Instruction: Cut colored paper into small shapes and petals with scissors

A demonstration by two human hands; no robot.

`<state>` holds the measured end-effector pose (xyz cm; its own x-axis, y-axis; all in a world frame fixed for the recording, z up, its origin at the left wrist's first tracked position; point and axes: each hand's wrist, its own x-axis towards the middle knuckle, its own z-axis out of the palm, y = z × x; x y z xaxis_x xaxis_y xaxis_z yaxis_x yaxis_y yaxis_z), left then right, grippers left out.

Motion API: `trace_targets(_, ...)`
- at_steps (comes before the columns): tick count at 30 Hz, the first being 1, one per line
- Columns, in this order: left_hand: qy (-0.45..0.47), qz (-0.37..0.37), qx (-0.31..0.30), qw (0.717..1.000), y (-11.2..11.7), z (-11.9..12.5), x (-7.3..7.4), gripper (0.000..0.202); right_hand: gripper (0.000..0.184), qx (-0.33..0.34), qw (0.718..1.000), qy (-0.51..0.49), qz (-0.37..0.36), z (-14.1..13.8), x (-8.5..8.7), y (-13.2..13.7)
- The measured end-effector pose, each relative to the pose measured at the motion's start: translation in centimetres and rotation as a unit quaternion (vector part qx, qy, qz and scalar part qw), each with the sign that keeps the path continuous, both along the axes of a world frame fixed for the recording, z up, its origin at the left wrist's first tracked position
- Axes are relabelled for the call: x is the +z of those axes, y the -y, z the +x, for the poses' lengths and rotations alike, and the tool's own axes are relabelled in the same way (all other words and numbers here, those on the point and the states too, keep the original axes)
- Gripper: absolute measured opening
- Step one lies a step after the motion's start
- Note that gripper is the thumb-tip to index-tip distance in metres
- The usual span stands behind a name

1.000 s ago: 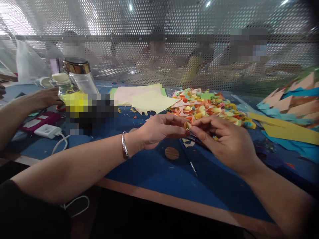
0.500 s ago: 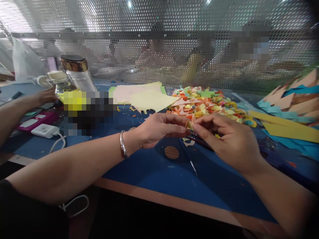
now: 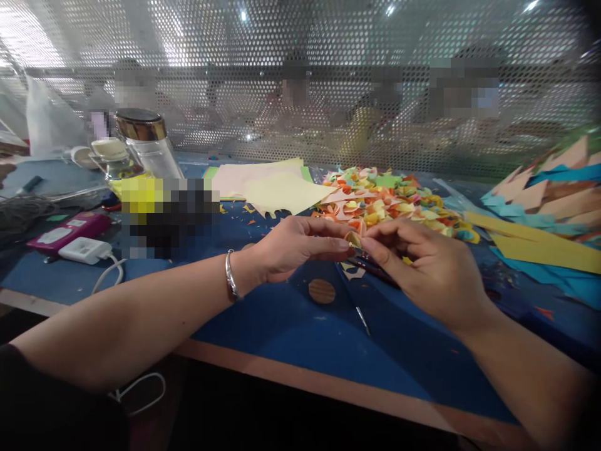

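Observation:
Between the fingertips of both hands is a small curled piece of yellow paper (image 3: 353,240). My left hand (image 3: 300,245) pinches it from the left, fingers stretched and pressed together, with a silver bangle at the wrist. From the other side my right hand (image 3: 422,263) grips its edge between thumb and forefinger. Just behind the hands lies a heap of colourful curled paper pieces (image 3: 389,200). Below them on the blue tabletop (image 3: 282,332) are a round wooden disc (image 3: 322,291) and a thin brush (image 3: 361,318) with a pale tip.
Flat paper sheets (image 3: 282,185) lie left of the heap; folded paper shapes (image 3: 554,188) and yellow strips (image 3: 544,241) are at the right. A glass bottle (image 3: 150,147), a white charger (image 3: 85,249) and a magenta box (image 3: 70,235) stand left. Behind is a perforated metal screen (image 3: 263,94).
The yellow paper piece has turned slightly between my fingertips, while both hands stay nearly in place. Another person's arm at the left has drawn back almost out of view.

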<state>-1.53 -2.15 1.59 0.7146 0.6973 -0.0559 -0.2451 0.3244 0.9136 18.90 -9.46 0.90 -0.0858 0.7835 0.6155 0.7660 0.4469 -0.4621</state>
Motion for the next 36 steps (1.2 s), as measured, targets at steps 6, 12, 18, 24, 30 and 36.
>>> trace_targets(6, 0.001, -0.014, 0.003, 1.0, 0.1, -0.06, 0.13, 0.017, 0.015, 0.003, 1.0, -0.009, -0.003, 0.02, 0.05, -0.04)
trace_targets(12, -0.003, -0.027, 0.008, 1.0, 0.05, -0.02, 0.13, 0.013, 0.018, 0.004, 1.0, -0.01, -0.003, -0.08, 0.1, -0.11)
trace_targets(18, -0.013, -0.03, -0.006, 0.999, -0.08, -0.16, 0.4, 0.013, 0.017, 0.0, 1.0, -0.017, -0.007, 0.06, -0.02, 0.06)
trace_targets(24, -0.022, -0.034, -0.011, 0.999, -0.14, -0.16, 0.51, 0.015, 0.017, -0.008, 1.0, -0.008, 0.002, 0.0, 0.11, 0.09)
trace_targets(30, -0.026, -0.013, -0.001, 1.0, -0.1, -0.17, 0.42, 0.013, 0.018, -0.01, 1.0, -0.01, -0.002, -0.14, 0.21, 0.11)
trace_targets(36, -0.035, 0.058, 0.032, 0.997, -0.05, 0.32, 0.19, 0.013, 0.016, 0.001, 1.0, -0.014, -0.024, -0.01, 0.06, 0.08)
